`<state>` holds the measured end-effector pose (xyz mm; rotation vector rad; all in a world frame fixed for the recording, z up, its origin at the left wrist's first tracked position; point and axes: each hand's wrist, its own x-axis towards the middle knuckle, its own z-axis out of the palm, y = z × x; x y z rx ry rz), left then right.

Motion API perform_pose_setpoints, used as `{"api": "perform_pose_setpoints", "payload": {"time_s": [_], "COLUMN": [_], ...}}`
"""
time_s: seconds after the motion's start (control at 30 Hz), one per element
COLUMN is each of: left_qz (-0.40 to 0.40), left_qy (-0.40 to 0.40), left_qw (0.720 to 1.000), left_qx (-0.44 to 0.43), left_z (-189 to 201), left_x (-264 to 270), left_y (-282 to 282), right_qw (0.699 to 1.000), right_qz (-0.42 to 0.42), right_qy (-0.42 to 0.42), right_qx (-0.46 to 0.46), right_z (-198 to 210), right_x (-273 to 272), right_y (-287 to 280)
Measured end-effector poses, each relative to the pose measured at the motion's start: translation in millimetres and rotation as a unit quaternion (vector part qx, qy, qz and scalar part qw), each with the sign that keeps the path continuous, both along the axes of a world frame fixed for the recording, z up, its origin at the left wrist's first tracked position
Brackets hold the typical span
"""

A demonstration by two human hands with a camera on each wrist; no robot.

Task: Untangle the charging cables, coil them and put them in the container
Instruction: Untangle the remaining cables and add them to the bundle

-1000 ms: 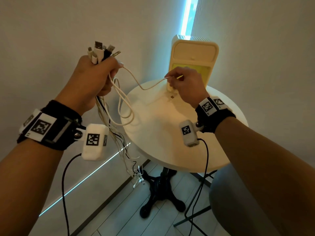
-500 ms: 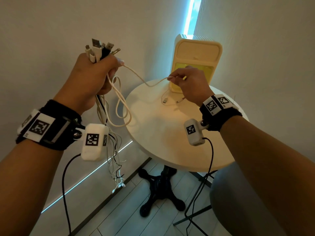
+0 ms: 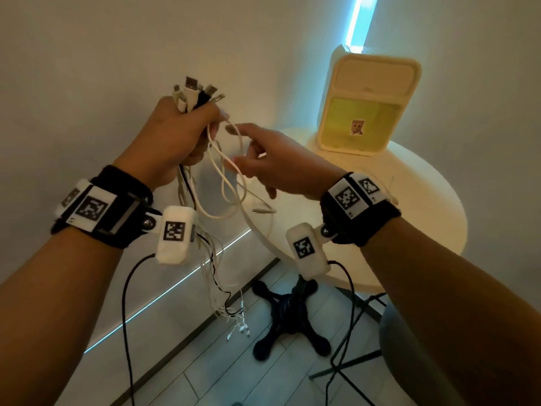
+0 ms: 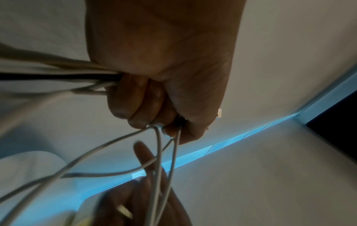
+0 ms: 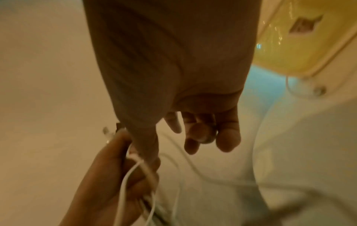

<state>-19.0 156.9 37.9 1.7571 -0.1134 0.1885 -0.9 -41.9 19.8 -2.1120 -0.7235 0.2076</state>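
Observation:
My left hand (image 3: 187,133) is raised in a fist round a bundle of white and black charging cables, with their plugs (image 3: 193,92) sticking up above it. Loops of one white cable (image 3: 223,187) hang from that fist. My right hand (image 3: 243,148) is right beside it with its fingers spread, and its index finger and thumb touch the loops without pinching them. In the left wrist view the loops (image 4: 158,152) run over the right hand's fingers (image 4: 144,154). The yellow container (image 3: 369,104) stands at the back of the round white table (image 3: 424,206).
The other cable ends (image 3: 237,326) dangle near the floor, left of the table's black foot (image 3: 287,315). A plug (image 3: 263,211) lies at the table's near edge. A grey stool (image 3: 409,347) is at the lower right. Walls close in on both sides.
My right hand came back from the container to the left hand and let go its pinch on the white cable. More of that cable now hangs in loops from the left fist.

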Motion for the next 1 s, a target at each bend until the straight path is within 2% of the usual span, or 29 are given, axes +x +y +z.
{"api": "perform_pose_setpoints", "payload": {"time_s": [0.1,0.2,0.27,0.33,0.47,0.57,0.67,0.73,0.83,0.93,1.0], "left_qz": [0.016,0.054,0.048,0.036,0.030,0.044,0.046,0.030,-0.005,-0.026,-0.032], "left_qy": [-0.013,-0.037,-0.053,-0.062,-0.067,-0.058,-0.049,-0.044,-0.035,-0.025,-0.019], "left_qw": [1.000,0.995,0.990,0.988,0.986,0.986,0.986,0.986,0.983,0.979,0.979], "left_qx": [-0.014,-0.079,-0.118,-0.136,-0.148,-0.147,-0.152,-0.158,-0.181,-0.199,-0.202], "left_z": [4.0,14.3,18.1,19.5,14.2,6.6,1.5,-0.1,1.8,7.2,8.2], "left_x": [2.6,6.4,7.6,8.0,11.1,12.1,11.6,11.9,13.6,16.0,16.8], "left_y": [0.8,10.2,13.2,12.9,16.4,27.1,31.1,26.8,17.3,15.6,18.5], "right_qw": [0.999,0.998,0.997,0.992,0.967,0.980,0.994,0.991,0.992,0.997,0.994], "right_qz": [-0.021,-0.051,-0.039,0.008,0.070,0.020,-0.101,-0.096,-0.023,-0.041,-0.070], "right_qy": [-0.024,0.036,0.053,0.057,0.139,0.138,0.029,0.049,0.114,0.058,0.070], "right_qx": [0.013,0.025,-0.031,-0.113,-0.200,-0.138,0.005,0.074,0.046,-0.038,-0.046], "right_z": [-15.9,-45.2,-69.9,-88.1,-86.9,-63.8,-42.8,-40.1,-59.7,-85.8,-100.0], "right_x": [-7.6,-20.3,-28.9,-33.9,-31.9,-24.4,-19.5,-21.0,-23.2,-25.0,-27.1], "right_y": [22.5,40.8,54.1,65.5,69.3,60.1,57.1,67.4,92.2,103.2,103.8]}}
